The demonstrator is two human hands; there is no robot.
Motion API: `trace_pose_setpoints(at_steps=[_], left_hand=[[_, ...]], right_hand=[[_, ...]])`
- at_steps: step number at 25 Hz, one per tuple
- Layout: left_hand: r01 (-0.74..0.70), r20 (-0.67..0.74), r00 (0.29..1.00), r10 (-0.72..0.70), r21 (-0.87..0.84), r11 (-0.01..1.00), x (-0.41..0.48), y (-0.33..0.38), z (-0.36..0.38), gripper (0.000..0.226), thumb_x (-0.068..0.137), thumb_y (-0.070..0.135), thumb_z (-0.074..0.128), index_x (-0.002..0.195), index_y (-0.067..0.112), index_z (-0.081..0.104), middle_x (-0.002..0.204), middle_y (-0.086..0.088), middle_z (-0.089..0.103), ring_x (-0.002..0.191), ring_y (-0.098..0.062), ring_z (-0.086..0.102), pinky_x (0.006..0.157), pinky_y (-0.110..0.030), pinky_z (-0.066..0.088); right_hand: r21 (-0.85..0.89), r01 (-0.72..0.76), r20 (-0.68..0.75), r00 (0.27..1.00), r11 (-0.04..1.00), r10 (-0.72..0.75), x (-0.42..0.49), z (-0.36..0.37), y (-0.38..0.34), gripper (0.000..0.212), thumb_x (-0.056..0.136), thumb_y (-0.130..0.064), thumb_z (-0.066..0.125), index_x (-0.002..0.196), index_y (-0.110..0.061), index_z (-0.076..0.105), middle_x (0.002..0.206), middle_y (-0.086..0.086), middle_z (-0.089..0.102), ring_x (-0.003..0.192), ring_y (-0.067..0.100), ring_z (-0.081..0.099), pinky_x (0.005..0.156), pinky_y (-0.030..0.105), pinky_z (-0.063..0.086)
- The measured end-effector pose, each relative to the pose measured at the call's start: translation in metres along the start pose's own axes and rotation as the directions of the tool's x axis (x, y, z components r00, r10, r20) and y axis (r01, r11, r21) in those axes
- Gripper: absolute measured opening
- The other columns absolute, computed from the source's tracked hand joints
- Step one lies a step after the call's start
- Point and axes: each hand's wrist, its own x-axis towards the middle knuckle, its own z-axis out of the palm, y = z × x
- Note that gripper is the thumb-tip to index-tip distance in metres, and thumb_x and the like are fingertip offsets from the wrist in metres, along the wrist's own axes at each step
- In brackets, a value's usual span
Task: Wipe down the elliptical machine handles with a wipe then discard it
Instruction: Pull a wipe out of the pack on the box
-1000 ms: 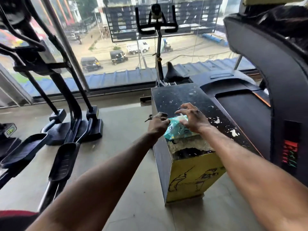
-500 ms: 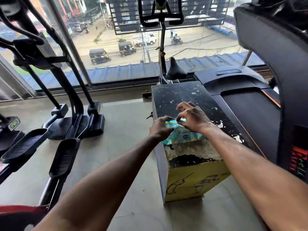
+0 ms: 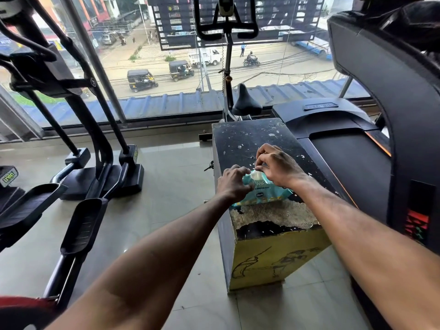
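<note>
A teal pack of wipes point(image 3: 262, 191) lies on the near end of a worn black and yellow box point(image 3: 257, 141). My left hand point(image 3: 232, 184) grips the pack's left side and holds it down. My right hand point(image 3: 276, 166) pinches the white flap or wipe point(image 3: 257, 174) at the pack's top opening and lifts it a little. The elliptical machine point(image 3: 78, 129) stands to the left on the floor, its black handles point(image 3: 31, 46) rising at the upper left and its pedals low at the left.
A treadmill point(image 3: 352, 151) runs along the right side of the box, with its tall console post at the far right. A spin bike point(image 3: 228, 75) stands behind the box by the big window. Grey tiled floor point(image 3: 171, 182) lies between the elliptical and the box.
My right hand has shifted from lying on the pack to pinching the white flap at its top. My left hand has closed tighter on the pack's left side. The view has tilted slightly.
</note>
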Motion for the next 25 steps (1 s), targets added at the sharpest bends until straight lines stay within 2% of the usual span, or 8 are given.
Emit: trace_pose_setpoints(at_steps=[6,10,13,16,18,20,23,25], left_hand=[[-0.036,-0.044,0.998,0.037,0.042,0.998,0.008,-0.008,0.007,0.052,0.086,0.020,0.079,0.135,0.018,0.063,0.127,-0.004,0.060,0.123,-0.028,0.054,0.100,-0.043,0.049],[-0.039,-0.033,0.999,0.040,0.016,0.999,0.011,-0.006,0.002,0.048,0.084,0.020,0.081,0.129,0.016,0.067,0.127,-0.007,0.064,0.120,-0.028,0.058,0.097,-0.039,0.050],[0.016,-0.052,0.998,-0.025,-0.155,0.988,0.012,-0.002,-0.005,0.046,0.079,0.027,0.084,0.121,0.016,0.070,0.125,-0.004,0.070,0.116,-0.021,0.064,0.096,-0.031,0.050],[0.045,-0.060,0.995,-0.081,-0.462,0.886,0.009,0.005,-0.020,0.059,0.076,0.028,0.089,0.128,0.013,0.065,0.127,-0.002,0.069,0.114,-0.018,0.065,0.098,-0.032,0.053],[0.044,-0.038,0.995,-0.092,-0.659,0.751,0.006,0.014,-0.035,0.065,0.078,0.017,0.089,0.135,0.012,0.058,0.129,-0.006,0.066,0.112,-0.018,0.064,0.094,-0.032,0.056],[0.048,-0.012,0.996,-0.094,-0.791,0.610,0.004,0.023,-0.053,0.060,0.081,0.005,0.084,0.134,0.009,0.057,0.116,-0.007,0.069,0.098,-0.015,0.066,0.082,-0.024,0.056],[0.054,0.007,0.996,-0.091,-0.847,0.529,0.005,0.029,-0.080,0.041,0.084,0.005,0.081,0.120,0.016,0.065,0.101,-0.005,0.073,0.087,-0.018,0.065,0.079,-0.032,0.050],[0.012,-0.036,0.995,-0.090,-0.875,0.484,0.004,0.026,-0.102,0.030,0.085,0.000,0.078,0.109,0.016,0.068,0.093,-0.006,0.074,0.078,-0.021,0.068,0.076,-0.034,0.053]], right_hand=[[-0.045,0.136,-0.099,0.985,0.990,-0.140,0.003,-0.002,0.005,0.010,0.092,-0.020,0.070,0.093,-0.011,0.068,0.117,-0.002,0.056,0.110,0.020,0.055,0.091,0.043,0.052],[0.064,0.138,-0.201,0.972,0.988,-0.123,0.007,-0.011,0.005,0.007,0.096,-0.012,0.064,0.098,-0.006,0.065,0.105,0.006,0.065,0.093,0.019,0.062,0.085,0.034,0.054],[0.229,0.067,-0.260,0.965,0.971,-0.005,0.015,-0.024,-0.005,0.008,0.099,-0.015,0.061,0.103,-0.009,0.064,0.091,-0.001,0.069,0.079,0.014,0.062,0.074,0.024,0.050],[0.308,-0.028,-0.227,0.968,0.951,0.103,0.025,-0.028,-0.004,0.003,0.099,-0.021,0.063,0.099,-0.018,0.065,0.087,-0.009,0.066,0.074,0.009,0.060,0.073,0.022,0.049],[0.458,-0.081,-0.189,0.964,0.885,0.186,0.031,-0.032,-0.005,0.002,0.099,-0.020,0.062,0.097,-0.021,0.062,0.086,-0.008,0.065,0.077,0.008,0.060,0.076,0.023,0.051],[0.645,-0.103,-0.140,0.958,0.757,0.250,0.035,-0.040,-0.013,0.005,0.101,-0.015,0.060,0.097,-0.016,0.062,0.084,-0.002,0.065,0.075,0.009,0.062,0.071,0.025,0.053],[0.834,-0.129,-0.071,0.939,0.537,0.336,0.043,-0.057,-0.030,0.013,0.101,-0.012,0.058,0.091,-0.019,0.061,0.083,-0.001,0.065,0.065,0.002,0.063,0.057,0.020,0.050],[0.889,-0.149,-0.037,0.919,0.433,0.391,0.051,-0.066,-0.039,0.013,0.102,-0.016,0.058,0.090,-0.022,0.061,0.088,-0.003,0.066,0.069,0.007,0.065,0.058,0.025,0.051]])
